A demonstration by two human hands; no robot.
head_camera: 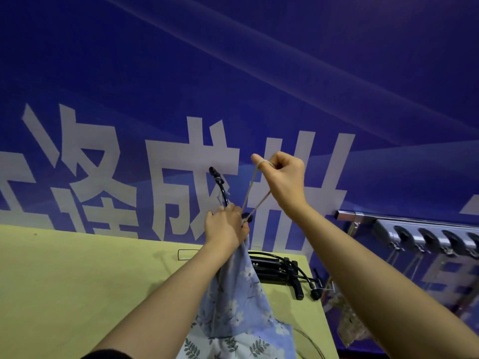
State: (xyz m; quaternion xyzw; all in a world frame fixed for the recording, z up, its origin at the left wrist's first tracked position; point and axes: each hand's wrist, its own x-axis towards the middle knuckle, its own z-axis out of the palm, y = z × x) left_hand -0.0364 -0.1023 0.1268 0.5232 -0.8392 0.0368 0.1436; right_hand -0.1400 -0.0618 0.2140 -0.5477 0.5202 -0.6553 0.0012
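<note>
My left hand (pixel 226 225) grips a black clothes hanger (pixel 220 186) at its neck, together with the top of a light blue floral garment (pixel 238 301) that hangs down from it. The hanger's hook rises above the hand. My right hand (pixel 281 178) is raised higher and to the right, fingers curled, pulling a thin pale strap (pixel 252 193) of the garment taut. The strap loops round the thumb and runs down to the hanger by my left hand.
A yellow-green table (pixel 77 281) lies below, with a pile of black hangers (pixel 280 270) at its far right edge. A blue banner with large white characters (pixel 181 164) fills the background. At the right, a metal rail (pixel 414 229) carries black hangers and a patterned garment (pixel 347 320).
</note>
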